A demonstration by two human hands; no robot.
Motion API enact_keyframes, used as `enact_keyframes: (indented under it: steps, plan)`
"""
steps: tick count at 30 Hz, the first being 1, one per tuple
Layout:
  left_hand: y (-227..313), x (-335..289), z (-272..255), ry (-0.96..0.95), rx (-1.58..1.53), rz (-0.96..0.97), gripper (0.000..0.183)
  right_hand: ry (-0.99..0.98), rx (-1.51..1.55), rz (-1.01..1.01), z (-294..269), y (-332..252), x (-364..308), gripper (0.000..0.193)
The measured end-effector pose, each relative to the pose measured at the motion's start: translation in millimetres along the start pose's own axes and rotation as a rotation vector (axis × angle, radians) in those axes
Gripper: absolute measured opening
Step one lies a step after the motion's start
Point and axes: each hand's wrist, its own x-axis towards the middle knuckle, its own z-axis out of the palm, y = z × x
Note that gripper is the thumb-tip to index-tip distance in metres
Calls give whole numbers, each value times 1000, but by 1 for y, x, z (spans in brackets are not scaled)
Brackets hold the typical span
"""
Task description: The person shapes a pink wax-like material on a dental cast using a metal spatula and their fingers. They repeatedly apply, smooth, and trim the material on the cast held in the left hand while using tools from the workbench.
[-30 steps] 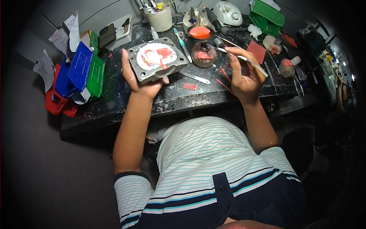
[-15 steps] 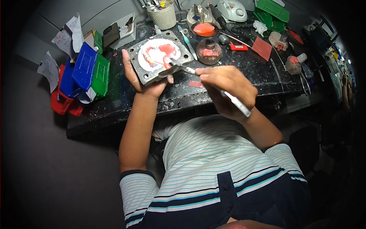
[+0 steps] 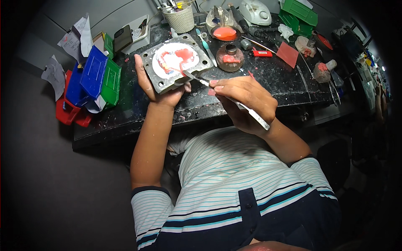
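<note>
A grey metal denture flask (image 3: pixel 204 62) rests tilted in my left hand (image 3: pixel 161 95), its palm beneath and fingers around the sides. White plaster (image 3: pixel 157 63) fills it in a round patch, and on that sits red-pink wax (image 3: pixel 184 54) in a curved shape with a few tooth-like bits. Between the fingers of my right hand (image 3: pixel 250 98) is a slim wax knife (image 3: pixel 258 120) with a pale handle. Its blade reaches over the flask's near edge to the wax; whether it touches is hard to tell.
Beyond the flask stand a spirit burner (image 3: pixel 230 62), a toothbrush (image 3: pixel 205 47), a dish of red wax (image 3: pixel 225 33) and a red lighter (image 3: pixel 262 53). A pink wax sheet (image 3: pixel 287 54) lies to the right. Blue bins (image 3: pixel 94 73) stand left, a tool basket (image 3: pixel 180 21) at the back.
My right hand has shifted slightly left and down with the wax knife, whose blade now lies lower across the flask's near edge. The flask and my left hand have hardly moved.
</note>
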Motion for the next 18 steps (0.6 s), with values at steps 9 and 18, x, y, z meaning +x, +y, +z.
enact_keyframes:
  steps: [9,18]
  plan:
    - [-1,-1,-2,-105,15,-23,95,40,31,59,-4,0,-2,22]
    - [0,-1,-1,-125,17,-9,94,85,48,94,-1,5,0,23]
